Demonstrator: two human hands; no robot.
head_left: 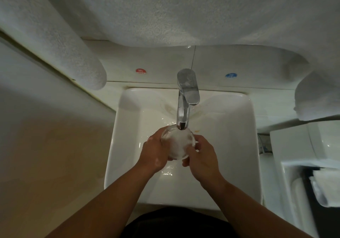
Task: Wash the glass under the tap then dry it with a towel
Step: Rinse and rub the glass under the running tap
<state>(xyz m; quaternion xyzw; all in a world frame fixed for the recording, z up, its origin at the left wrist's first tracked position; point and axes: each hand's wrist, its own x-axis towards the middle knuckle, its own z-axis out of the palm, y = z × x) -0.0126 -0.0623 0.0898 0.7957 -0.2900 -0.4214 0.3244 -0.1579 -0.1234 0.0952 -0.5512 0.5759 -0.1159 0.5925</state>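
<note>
A clear glass (177, 142) stands mouth-up right under the spout of the chrome tap (184, 97), and water runs into it. My left hand (156, 151) grips its left side with the fingers curled round the wall. My right hand (201, 155) holds its right side, thumb on the rim. Both hands are over the middle of the white sink (239, 127). White towels (165, 13) hang above the sink along the top of the view.
A rolled white towel (60, 42) hangs at the upper left and another towel (318, 97) at the right. Red (141, 71) and blue (231, 75) stickers mark the wall behind the tap. A white toilet (303, 164) stands right of the sink, a beige wall (46, 136) left.
</note>
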